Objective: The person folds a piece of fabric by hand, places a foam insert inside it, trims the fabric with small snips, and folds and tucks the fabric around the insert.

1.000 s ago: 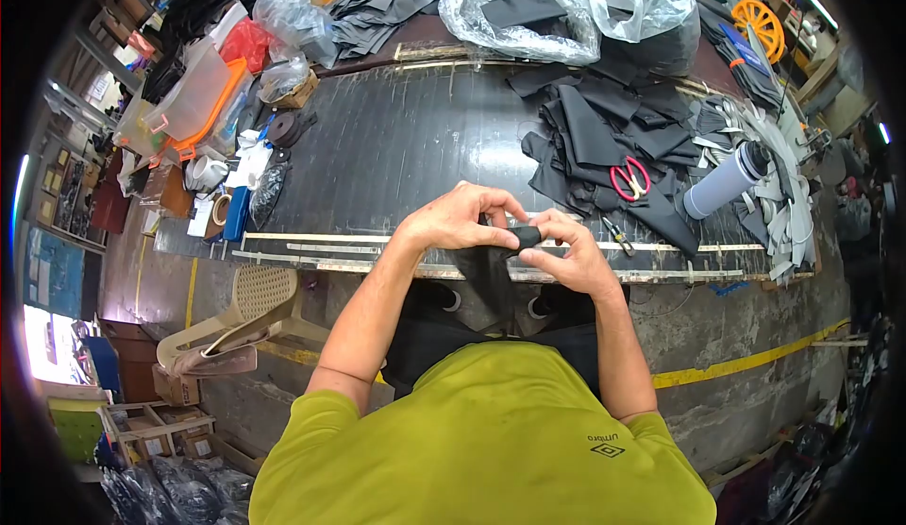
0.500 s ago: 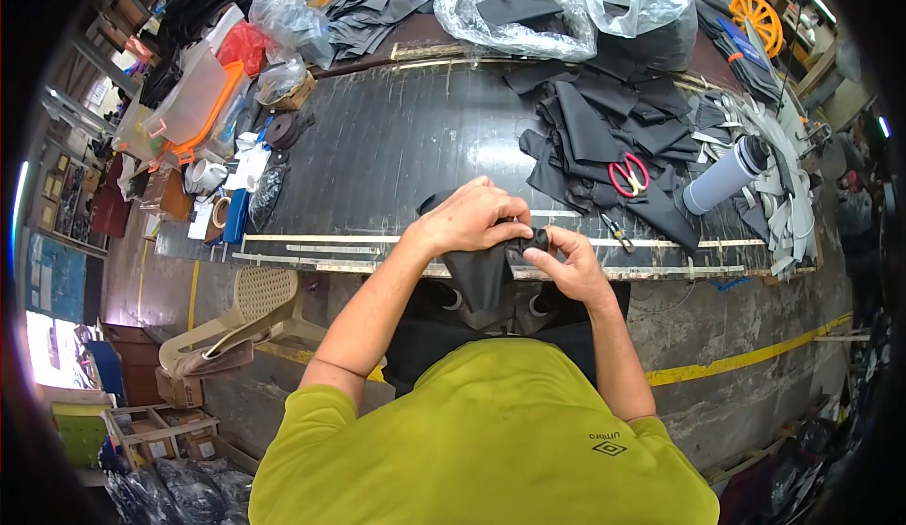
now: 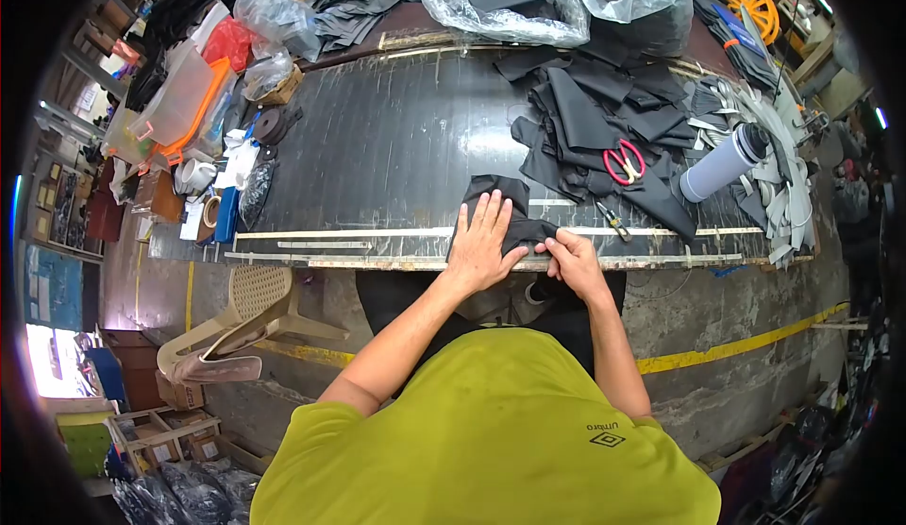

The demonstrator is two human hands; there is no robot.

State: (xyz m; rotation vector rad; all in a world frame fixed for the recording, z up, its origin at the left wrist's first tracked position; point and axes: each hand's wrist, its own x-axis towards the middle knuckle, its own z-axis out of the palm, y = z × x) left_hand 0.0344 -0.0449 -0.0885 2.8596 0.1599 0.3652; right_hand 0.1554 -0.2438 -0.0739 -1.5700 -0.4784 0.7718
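Observation:
A piece of black fabric (image 3: 500,188) lies at the front edge of the dark worktable (image 3: 377,138). Flat on top of it rests my left hand (image 3: 483,246), its fingers stretched out and pointing away from me. My right hand (image 3: 573,262) pinches the fabric's right end between thumb and fingers, close to the table edge. Part of the cloth is hidden beneath my left palm. To the right of my hands lie small yellow-and-black snips (image 3: 613,222), and beyond them red-handled scissors (image 3: 625,163) sit on a heap of black fabric pieces (image 3: 590,114).
A grey bottle (image 3: 725,163) stands at the right beside grey strips (image 3: 788,185). Plastic bags of fabric (image 3: 505,15) line the back. At left are a clear bin with an orange rim (image 3: 193,110), a tape roll (image 3: 211,211) and a plastic chair (image 3: 247,303).
The fabric has gone from being held up in both hands to lying on the table. My left hand has opened and flattened onto it; my right hand keeps its pinch.

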